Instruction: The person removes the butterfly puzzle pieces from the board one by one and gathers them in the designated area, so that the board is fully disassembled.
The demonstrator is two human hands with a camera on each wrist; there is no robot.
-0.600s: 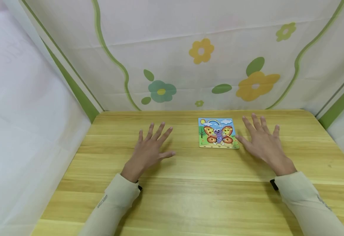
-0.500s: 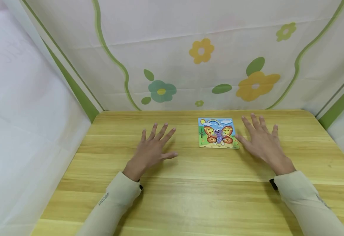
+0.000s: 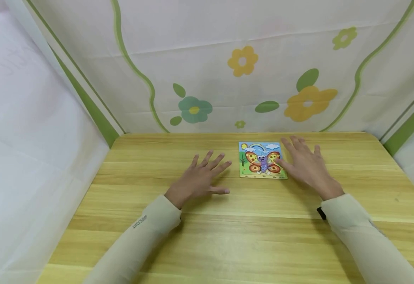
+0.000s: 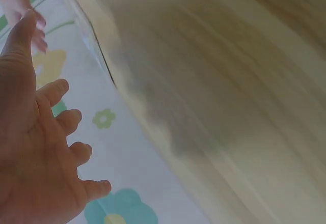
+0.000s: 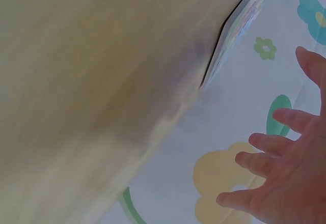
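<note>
A square picture board (image 3: 260, 149) with a purple butterfly lies flat near the back of the wooden table (image 3: 228, 240). My right hand (image 3: 306, 165) is over its right side, fingers spread, the thumb tip overlapping the butterfly's wing; whether it touches cannot be told. To the left of the board my left hand (image 3: 197, 179) hovers with fingers spread, holding nothing. In the left wrist view the left hand (image 4: 43, 147) shows its palm and spread fingers above the table. The right wrist view shows the right hand (image 5: 295, 158) likewise, with the board (image 5: 232, 33) seen edge-on.
A white cloth (image 3: 207, 23) with printed flowers and green lines stands behind the table's back edge. Another white cloth (image 3: 32, 157) hangs along the left side. Both forearms, in light sleeves, reach in from the front.
My left hand has moved right, nearer the board. My right hand has shifted left, its thumb now over the board's right part. The board has not moved.
</note>
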